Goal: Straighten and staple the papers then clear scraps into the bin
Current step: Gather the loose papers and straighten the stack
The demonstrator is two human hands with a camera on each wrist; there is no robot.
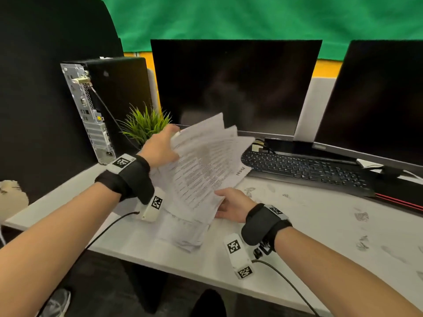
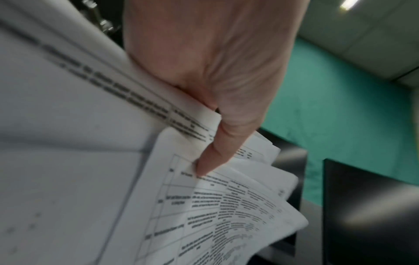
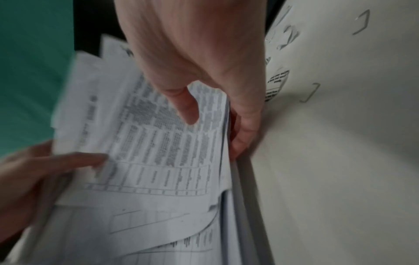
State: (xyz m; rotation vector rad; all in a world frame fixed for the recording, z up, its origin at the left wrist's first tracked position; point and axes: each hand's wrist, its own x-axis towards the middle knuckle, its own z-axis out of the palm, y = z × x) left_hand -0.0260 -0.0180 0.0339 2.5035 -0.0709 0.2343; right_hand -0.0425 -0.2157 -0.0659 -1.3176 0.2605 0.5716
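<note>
A fanned stack of printed papers is lifted off the white desk in front of the middle monitor. My left hand grips its upper left edge, thumb on top. My right hand pinches the lower right edge, thumb on the print and fingers underneath. More sheets lie flat below, near the desk's front edge. Small paper scraps and bent staples are scattered on the desk to the right. No stapler or bin shows.
A black keyboard sits just behind the papers, under two dark monitors. A small green plant and an upright computer case stand at the back left. Cables trail from both wristbands over the desk's front edge.
</note>
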